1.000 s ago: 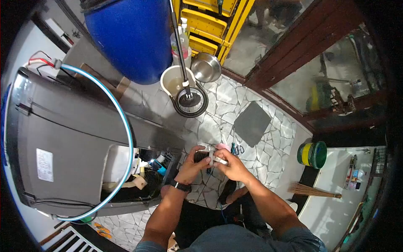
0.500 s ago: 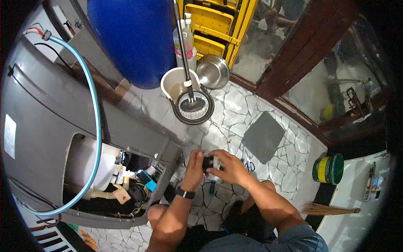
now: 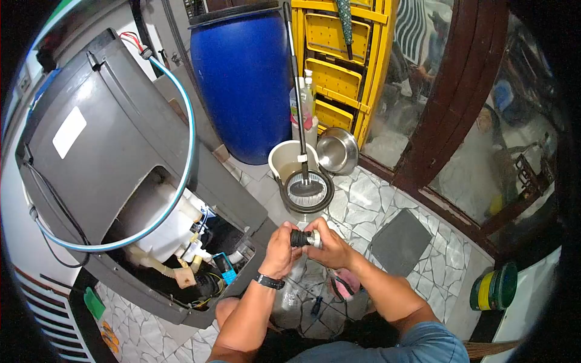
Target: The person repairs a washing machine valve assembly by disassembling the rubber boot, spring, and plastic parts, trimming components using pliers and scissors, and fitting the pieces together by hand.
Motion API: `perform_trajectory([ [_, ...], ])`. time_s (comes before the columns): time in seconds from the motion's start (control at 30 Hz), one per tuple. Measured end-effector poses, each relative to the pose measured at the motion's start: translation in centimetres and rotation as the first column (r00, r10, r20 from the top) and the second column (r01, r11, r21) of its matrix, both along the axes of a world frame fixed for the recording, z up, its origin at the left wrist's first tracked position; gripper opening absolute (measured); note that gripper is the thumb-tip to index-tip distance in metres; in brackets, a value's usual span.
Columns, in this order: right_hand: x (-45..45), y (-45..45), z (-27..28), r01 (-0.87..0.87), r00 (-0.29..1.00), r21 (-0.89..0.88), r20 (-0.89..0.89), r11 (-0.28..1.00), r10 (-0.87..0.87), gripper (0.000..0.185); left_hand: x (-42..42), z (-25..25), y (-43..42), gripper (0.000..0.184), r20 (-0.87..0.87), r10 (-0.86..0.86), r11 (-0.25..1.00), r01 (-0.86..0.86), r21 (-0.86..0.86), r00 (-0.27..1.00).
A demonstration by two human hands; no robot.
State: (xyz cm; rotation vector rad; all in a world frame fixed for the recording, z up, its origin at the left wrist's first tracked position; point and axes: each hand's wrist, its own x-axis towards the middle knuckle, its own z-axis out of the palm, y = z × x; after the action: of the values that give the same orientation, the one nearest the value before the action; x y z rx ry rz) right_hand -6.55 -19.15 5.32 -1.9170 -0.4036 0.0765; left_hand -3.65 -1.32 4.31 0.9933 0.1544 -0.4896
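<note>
A black ribbed cylindrical part (image 3: pixel 299 238) with a pale round end is held between both my hands, above the floor. My left hand (image 3: pixel 279 251) is closed around its black end, with a watch on that wrist. Closed on the pale end is my right hand (image 3: pixel 331 247), its thumb and fingers around the rim. The kind of part cannot be made out. Left of my hands a grey appliance casing (image 3: pixel 115 121) lies with its underside opening toward me, showing hoses, wires and a white tub. A screwdriver (image 3: pixel 316 307) lies on the floor below my hands.
A light blue hose (image 3: pixel 193 136) arcs over the casing. Ahead stand a mop bucket (image 3: pixel 284 158) with a mop, a steel pot (image 3: pixel 337 151), a blue drum (image 3: pixel 242 85) and a yellow ladder (image 3: pixel 334 75). A grey mat (image 3: pixel 401 243) and a green bucket (image 3: pixel 493 289) are to the right.
My view has tilted up and shifted left, so the surroundings sit lower and farther right. The ribbed part has turned more into sight between my hands, which still hold it.
</note>
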Motion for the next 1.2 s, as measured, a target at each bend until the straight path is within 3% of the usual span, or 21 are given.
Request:
perform_trajectory([
  [0.03,-0.2,-0.1,-0.1,0.003,0.998,0.063,-0.060,0.998,0.001,0.046,0.0,-0.2,0.0,0.036,-0.003,0.004,1.000,-0.004,0.005,1.000],
  [0.07,-0.2,-0.4,-0.6,-0.001,0.997,0.061,0.079,0.998,-0.003,0.046,0.2,-0.4,0.1,0.036,-0.018,-0.056,0.998,0.055,-0.043,0.998],
  [0.23,-0.3,-2.2,-2.5,-0.017,0.999,0.150,0.034,0.988,0.012,0.047,0.9,-0.7,-0.5,0.033,-0.091,-0.217,0.974,0.210,-0.087,0.972],
  [0.33,-0.1,-2.6,-3.8,-0.033,0.996,0.190,-0.075,0.981,0.048,0.044,1.3,-1.0,-0.9,0.033,-0.111,-0.240,0.970,0.236,-0.050,0.964],
  [0.43,0.1,-2.6,-4.4,0.008,0.937,0.288,-0.337,0.958,0.093,0.043,1.8,-2.2,-1.4,0.035,-0.076,-0.186,0.979,0.192,0.075,0.980],
  [0.47,0.1,-2.0,-4.3,0.060,0.938,0.236,-0.345,0.970,0.026,0.043,1.9,-2.3,-1.7,0.035,0.414,-0.101,0.862,-0.128,0.490,0.904],
  [0.5,0.0,-1.5,-4.7,0.061,0.936,0.241,-0.351,0.969,0.028,0.043,2.2,-2.3,-1.9,0.035,0.782,-0.234,0.575,-0.567,0.590,0.577],
  [0.53,0.0,-1.0,-4.8,0.151,0.948,0.212,-0.309,0.966,-0.080,0.043,2.1,-1.8,-2.1,0.033,0.704,-0.212,0.521,-0.532,0.668,0.678],
  [0.57,-0.1,-0.6,-4.6,0.199,0.951,0.193,-0.276,0.961,-0.141,0.042,2.2,-1.8,-2.2,0.033,0.702,-0.211,0.516,-0.532,0.671,0.680],
  [0.63,-0.4,0.3,-4.0,0.298,0.942,0.156,-0.209,0.942,-0.263,0.041,2.3,-2.1,-2.5,0.030,0.793,-0.198,0.408,-0.687,0.601,0.576],
  [0.7,-0.7,1.4,-4.1,0.394,0.913,0.194,0.027,0.898,-0.406,0.042,2.6,-2.4,-2.5,0.028,0.789,-0.203,0.383,-0.694,0.609,0.580],
  [0.83,-1.5,3.5,-3.4,0.498,0.866,0.152,-0.029,0.854,-0.500,0.043,3.2,-2.3,-2.2,0.026,0.791,-0.203,0.314,-0.727,0.611,0.577],
  [0.87,-1.4,4.4,-4.3,0.545,0.821,0.146,0.107,0.825,-0.561,0.043,3.4,-2.2,-2.2,0.027,0.800,-0.186,0.294,-0.745,0.599,0.570],
  [0.9,-1.4,5.6,-5.4,0.548,0.820,0.145,0.104,0.824,-0.563,0.043,3.4,-2.2,-2.2,0.027,0.807,-0.171,0.274,-0.760,0.590,0.565],
  [0.97,-1.0,7.8,-6.1,0.585,0.811,0.469,-0.326,0.662,-0.486,0.034,3.9,-3.2,-2.1,0.032,0.821,-0.120,0.290,-0.771,0.566,0.558],
  [1.0,-1.1,9.0,-5.6,0.609,0.790,0.699,-0.578,0.375,-0.205,0.024,4.1,-4.0,-1.7,0.035,0.828,-0.029,0.349,-0.771,0.533,0.560],
  [1.03,-1.2,9.2,-5.8,0.607,0.791,0.701,-0.577,0.374,-0.204,0.024,4.5,-4.5,-1.2,0.039,0.827,0.065,0.400,-0.774,0.490,0.558],
  [1.1,-1.0,9.5,-6.4,0.532,0.842,0.818,-0.539,0.219,-0.035,0.019,5.1,-5.9,-0.4,0.042,0.814,0.154,0.455,-0.772,0.444,0.560],
  [1.13,-1.1,9.2,-6.9,0.491,0.862,0.847,-0.506,0.203,0.030,0.020,4.2,-4.2,-0.6,0.041,0.518,0.349,0.649,-0.600,0.467,0.781],
  [1.17,-1.1,8.1,-6.5,0.444,0.875,0.830,-0.483,0.337,0.037,0.017,3.4,-3.1,-0.7,0.039,0.122,0.419,0.820,-0.433,0.374,0.900],
  [1.2,-0.8,6.4,-6.9,0.390,0.868,0.845,-0.470,0.366,0.160,0.017,3.0,-2.8,-0.6,0.037,0.048,0.388,0.868,-0.382,0.317,0.920],
])
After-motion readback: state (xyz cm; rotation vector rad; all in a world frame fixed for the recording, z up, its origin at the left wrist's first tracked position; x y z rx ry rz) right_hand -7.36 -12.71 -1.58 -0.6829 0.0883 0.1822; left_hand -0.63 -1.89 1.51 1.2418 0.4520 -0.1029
